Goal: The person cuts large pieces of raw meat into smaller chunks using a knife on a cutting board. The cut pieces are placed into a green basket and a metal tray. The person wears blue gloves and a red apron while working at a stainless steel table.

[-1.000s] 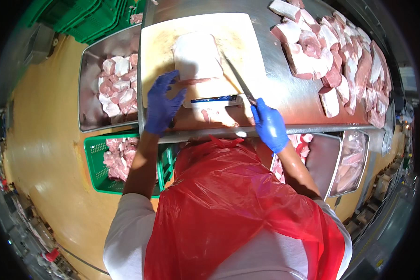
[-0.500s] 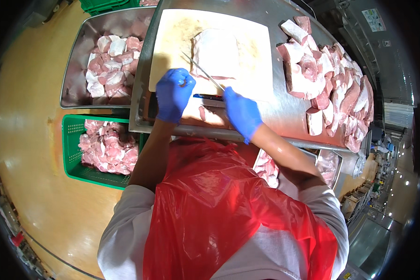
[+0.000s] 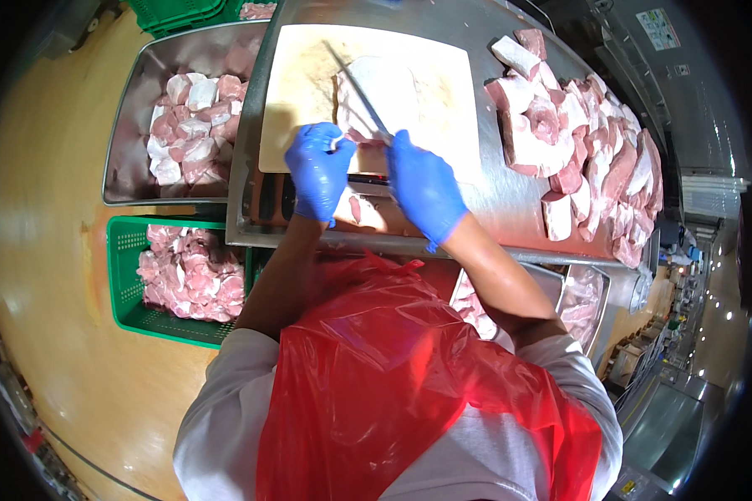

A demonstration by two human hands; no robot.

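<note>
In my blue-gloved right hand point(image 3: 422, 184) is a long knife point(image 3: 359, 92), its blade angled up-left over a pale slab of meat point(image 3: 390, 96) on the white cutting board point(image 3: 292, 71). My blue-gloved left hand point(image 3: 316, 174) is beside the slab's lower left corner, fingers curled; what is in them, if anything, is hidden. A small meat scrap point(image 3: 356, 209) lies below the board, near a dark strip partly covered by my hands.
A steel table point(image 3: 489, 217) bears piled meat pieces point(image 3: 593, 159) at right. Left are a steel tub point(image 3: 125, 142) of chunks and a green crate point(image 3: 125, 301) of meat; more green crates point(image 3: 163, 12) stand behind. Under the table's right side are further containers point(image 3: 585, 309) of meat.
Since a second ago, my hands have come closer together, the left fingers have curled, and the knife has swung leftward, now tilted up-left across the slab. The whole view has also shifted.
</note>
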